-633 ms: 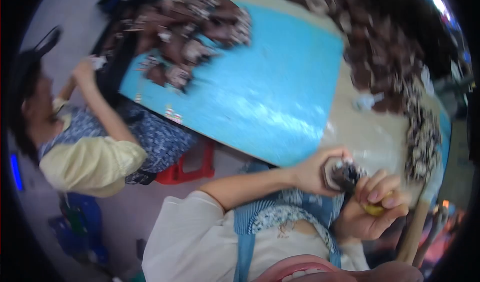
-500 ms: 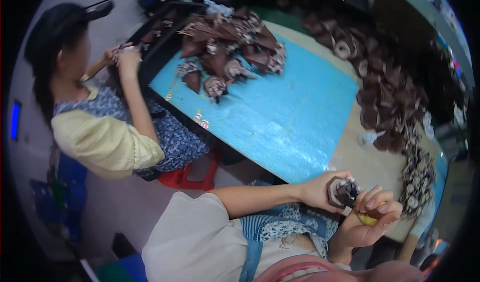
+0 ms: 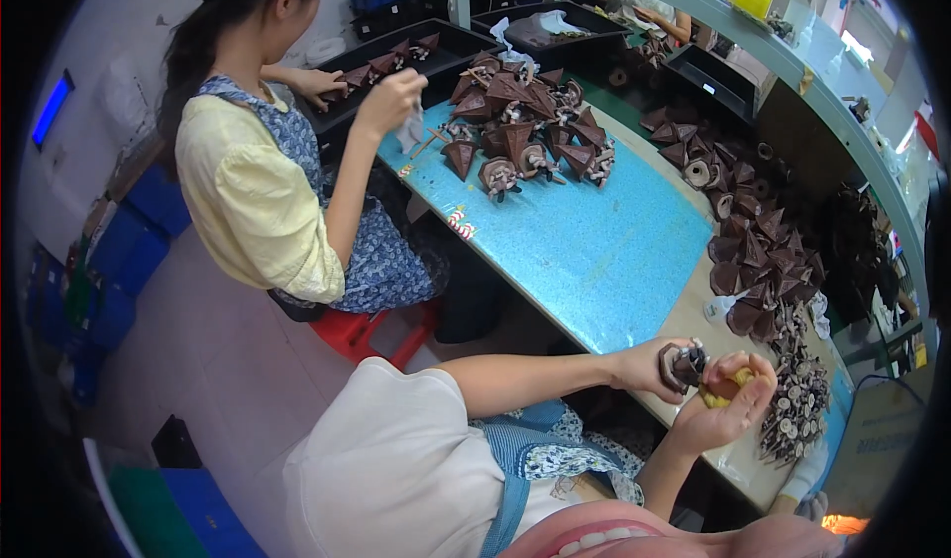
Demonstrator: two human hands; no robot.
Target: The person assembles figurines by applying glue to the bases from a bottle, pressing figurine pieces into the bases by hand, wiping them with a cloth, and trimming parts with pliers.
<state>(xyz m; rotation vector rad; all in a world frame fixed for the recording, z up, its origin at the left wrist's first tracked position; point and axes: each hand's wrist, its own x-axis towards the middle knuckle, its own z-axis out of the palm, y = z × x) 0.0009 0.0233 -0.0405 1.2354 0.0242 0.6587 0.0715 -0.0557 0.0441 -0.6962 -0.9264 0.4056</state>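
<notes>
Beyond the table's near edge, my left hand (image 3: 644, 368) is closed around a small dark brown figurine (image 3: 683, 365) with pale and black details. My right hand (image 3: 725, 407) is beside it, fingers curled round a small yellow thing (image 3: 726, 388) whose kind I cannot make out. The fingertips of this hand are close to the figurine; whether they touch it is unclear. Close by on the table lies a dense pile of small figures with pale round bases (image 3: 795, 409). Brown cone-shaped pieces (image 3: 753, 251) are heaped behind them.
A blue mat (image 3: 594, 261) covers much of the table, with finished-looking brown cone figures (image 3: 515, 127) clustered at its far end. At left a co-worker (image 3: 258, 191) sits on a red stool (image 3: 371, 335) by a black tray (image 3: 456, 48). A shelf frame (image 3: 792, 57) runs along the right.
My view has tilted, so the scene sits differently. The co-worker's hands have parted: one is at the tray's pieces, the other raised with a pale cloth. My hands stay together around their things.
</notes>
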